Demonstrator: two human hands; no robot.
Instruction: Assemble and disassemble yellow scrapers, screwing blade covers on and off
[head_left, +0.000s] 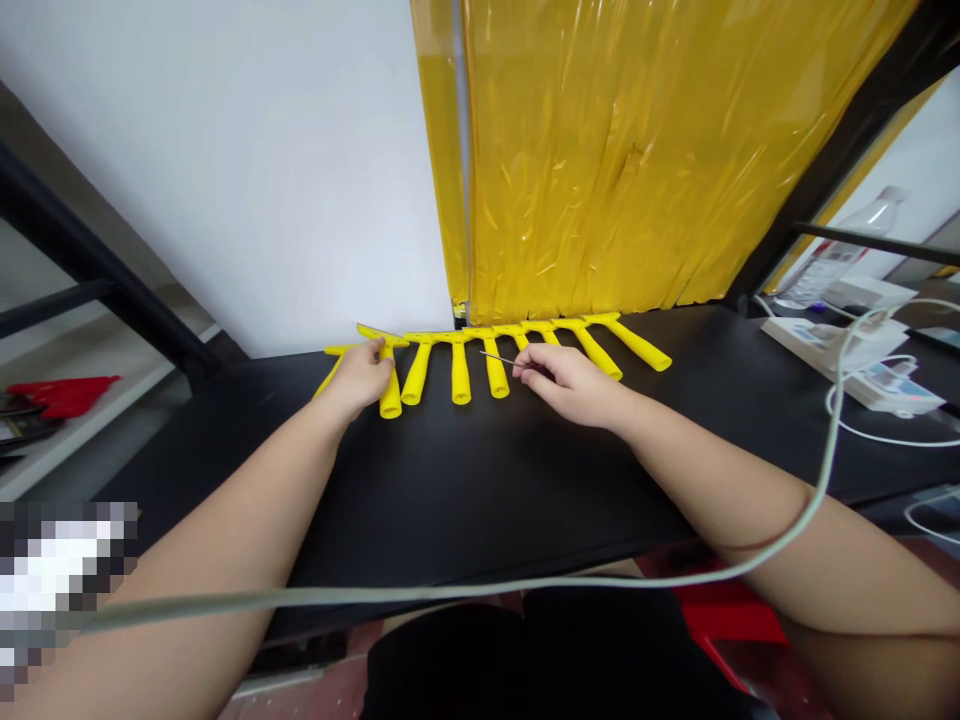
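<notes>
Looking from the head camera, the left hand (360,382) has its thumb and fingers pinched together on one yellow tool (390,397), near the place where its handle meets the wide head. From this hand, the handle comes out towards four o'clock, and the head shows at one o'clock, tilted against its neighbours. Another yellow piece (335,352) appears at ten o'clock, mostly covered by the same hand.

The right hand (574,385) has its fingers closed together on a thin metal rod (495,356), which points to nine o'clock, slightly upward. Its tip is over the upper part of one yellow handle (498,380); whether they touch, I cannot tell.

Between and beyond the hands, more yellow tools (460,382) lie in a row on the black table (465,490), handles towards the person. The right hand partly hides some of them.

At twelve o'clock, close behind the row, a yellow plastic sheet (675,150) hangs, with a white panel (262,180) at eleven. At two o'clock are a white power strip (855,365) and a clear bottle (840,250). Towards six o'clock, a pale cable (465,592) crosses in front of both forearms.
</notes>
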